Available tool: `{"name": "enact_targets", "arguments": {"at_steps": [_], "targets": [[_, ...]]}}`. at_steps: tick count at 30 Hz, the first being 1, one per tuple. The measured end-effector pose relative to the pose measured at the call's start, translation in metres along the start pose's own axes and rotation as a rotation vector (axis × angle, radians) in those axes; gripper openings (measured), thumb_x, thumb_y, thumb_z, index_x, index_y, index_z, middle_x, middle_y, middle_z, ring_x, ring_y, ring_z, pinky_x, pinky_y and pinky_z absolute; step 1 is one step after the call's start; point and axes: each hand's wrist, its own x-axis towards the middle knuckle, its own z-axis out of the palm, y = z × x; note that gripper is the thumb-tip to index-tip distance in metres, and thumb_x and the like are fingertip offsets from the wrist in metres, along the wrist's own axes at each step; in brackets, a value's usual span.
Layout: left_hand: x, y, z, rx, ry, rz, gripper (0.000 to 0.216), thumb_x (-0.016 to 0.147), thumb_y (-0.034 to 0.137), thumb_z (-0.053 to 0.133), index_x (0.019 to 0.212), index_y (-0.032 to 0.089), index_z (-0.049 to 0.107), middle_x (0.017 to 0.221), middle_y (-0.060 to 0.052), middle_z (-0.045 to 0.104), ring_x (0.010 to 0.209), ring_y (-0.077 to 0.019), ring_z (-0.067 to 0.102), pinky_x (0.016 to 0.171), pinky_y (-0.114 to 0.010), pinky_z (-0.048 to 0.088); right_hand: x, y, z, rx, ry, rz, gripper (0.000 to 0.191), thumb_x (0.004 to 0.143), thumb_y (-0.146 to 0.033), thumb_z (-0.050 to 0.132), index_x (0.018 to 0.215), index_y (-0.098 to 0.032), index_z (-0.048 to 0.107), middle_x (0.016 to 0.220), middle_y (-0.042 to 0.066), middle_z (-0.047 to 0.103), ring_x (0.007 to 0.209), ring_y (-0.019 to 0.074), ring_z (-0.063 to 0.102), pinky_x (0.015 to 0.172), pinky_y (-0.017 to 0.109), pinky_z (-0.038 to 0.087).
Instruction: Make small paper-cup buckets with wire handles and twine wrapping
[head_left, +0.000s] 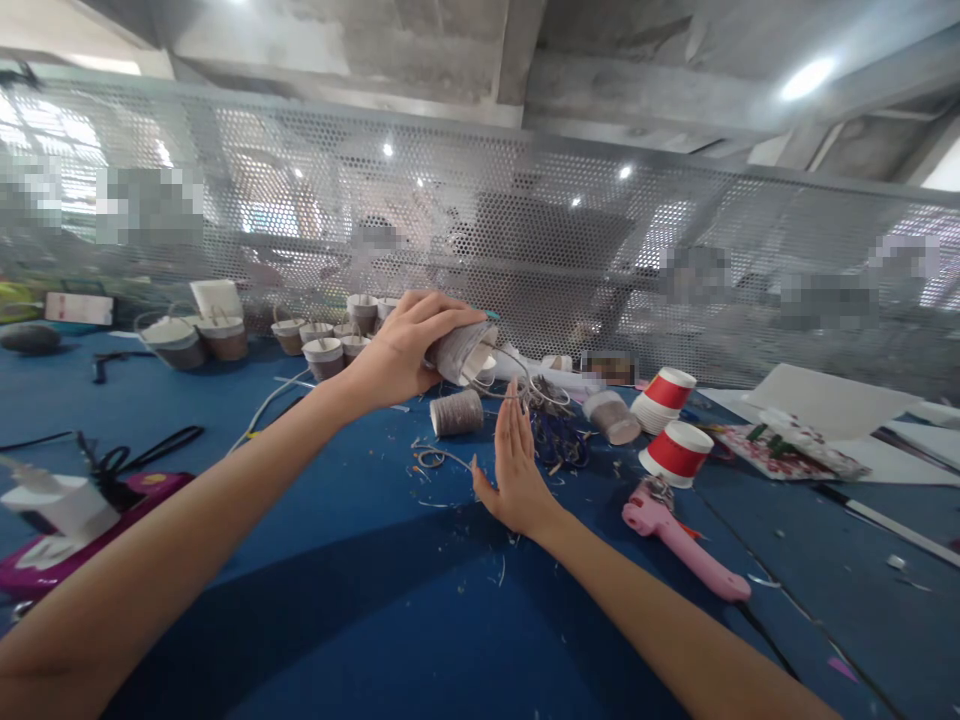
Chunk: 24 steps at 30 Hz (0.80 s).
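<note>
My left hand [397,350] is closed over a small paper cup wrapped in grey cord [463,356], held tilted above the table with its white mouth toward the right. A thin cord loop [517,355] runs out from beside the cup's mouth. Below and to the right of the cup, my right hand [514,475] is raised with fingers stretched out and thumb apart. Whether its fingertips touch the cord, I cannot tell. A spool of grey cord [457,413] lies on its side under the cup, left of my right hand.
Several small handled buckets [324,357] stand at the back left. A pink glue gun [686,545] lies at right, near red-and-white paper cups [676,453]. Another cord-wrapped cup [613,417] lies behind them. A purple power strip [45,570] sits at left; scraps litter the blue table [390,620].
</note>
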Motion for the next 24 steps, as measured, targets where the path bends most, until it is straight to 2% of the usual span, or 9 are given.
{"name": "enact_targets", "arguments": {"at_steps": [2,4,7,9,11,16,19,24], "targets": [[-0.003,-0.005,-0.001,-0.042,-0.097,-0.079,0.061,0.069,0.026,0.069,0.127,0.022,0.050,0.121,-0.010,0.057,0.111,-0.0289,0.051,0.095,-0.044,0.039,0.001,0.000,-0.002,0.043,0.003,0.015,0.092,0.085,-0.019,0.046,0.146,-0.013,-0.022,0.155,0.012,-0.019,0.143,0.0341,-0.006,0.113,0.059,0.018],[-0.006,-0.011,-0.001,-0.131,-0.282,-0.158,0.068,0.064,0.034,0.073,0.127,0.024,0.050,0.118,-0.008,0.060,0.106,-0.0289,0.056,0.089,-0.041,0.043,0.002,0.001,-0.003,0.133,0.018,0.058,0.083,0.088,-0.025,0.045,0.149,-0.011,-0.010,0.157,0.017,-0.003,0.144,0.0319,0.002,0.113,0.056,0.022],[-0.010,-0.020,-0.001,-0.305,-0.546,-0.180,0.069,0.060,0.035,0.075,0.125,0.028,0.053,0.113,-0.004,0.063,0.099,-0.0261,0.061,0.082,-0.035,0.046,0.001,0.005,-0.005,0.337,0.097,0.175,0.052,0.093,-0.033,0.041,0.140,-0.014,0.028,0.140,0.018,0.039,0.131,0.0265,0.037,0.106,0.048,0.036],[-0.010,-0.022,0.000,-0.387,-0.629,-0.154,0.066,0.059,0.032,0.074,0.123,0.030,0.054,0.111,-0.003,0.064,0.097,-0.0245,0.062,0.079,-0.033,0.047,0.000,0.008,-0.007,0.426,0.171,0.214,0.034,0.094,-0.035,0.038,0.122,-0.017,0.044,0.117,0.014,0.055,0.111,0.0233,0.053,0.096,0.043,0.044],[-0.009,-0.020,0.002,-0.428,-0.669,-0.137,0.065,0.060,0.030,0.073,0.122,0.030,0.055,0.112,-0.001,0.065,0.097,-0.0238,0.062,0.079,-0.033,0.047,0.000,0.008,-0.010,0.431,0.216,0.179,0.027,0.093,-0.036,0.039,0.109,-0.018,0.049,0.102,0.011,0.059,0.097,0.0222,0.057,0.087,0.040,0.047],[-0.009,-0.011,0.004,-0.435,-0.754,-0.166,0.064,0.058,0.027,0.074,0.120,0.030,0.056,0.110,0.001,0.066,0.095,-0.0234,0.063,0.078,-0.032,0.047,0.003,-0.002,-0.018,0.329,0.235,0.027,0.017,0.093,-0.031,0.040,0.089,-0.019,0.051,0.079,0.005,0.056,0.076,0.0197,0.054,0.071,0.035,0.046],[-0.010,-0.008,0.005,-0.442,-0.788,-0.164,0.062,0.060,0.027,0.073,0.119,0.030,0.056,0.108,0.002,0.067,0.094,-0.0226,0.063,0.078,-0.031,0.047,0.005,-0.006,-0.019,0.282,0.219,0.033,0.019,0.093,-0.026,0.040,0.078,-0.021,0.050,0.072,0.004,0.054,0.071,0.0192,0.053,0.066,0.032,0.044],[-0.011,-0.006,0.007,-0.464,-0.774,-0.119,0.062,0.060,0.024,0.073,0.120,0.028,0.056,0.107,0.002,0.067,0.091,-0.0218,0.063,0.077,-0.030,0.047,0.006,-0.007,-0.018,0.198,0.193,-0.019,0.027,0.094,-0.019,0.035,0.069,-0.023,0.046,0.065,0.003,0.052,0.068,0.0193,0.050,0.064,0.032,0.044]]}}
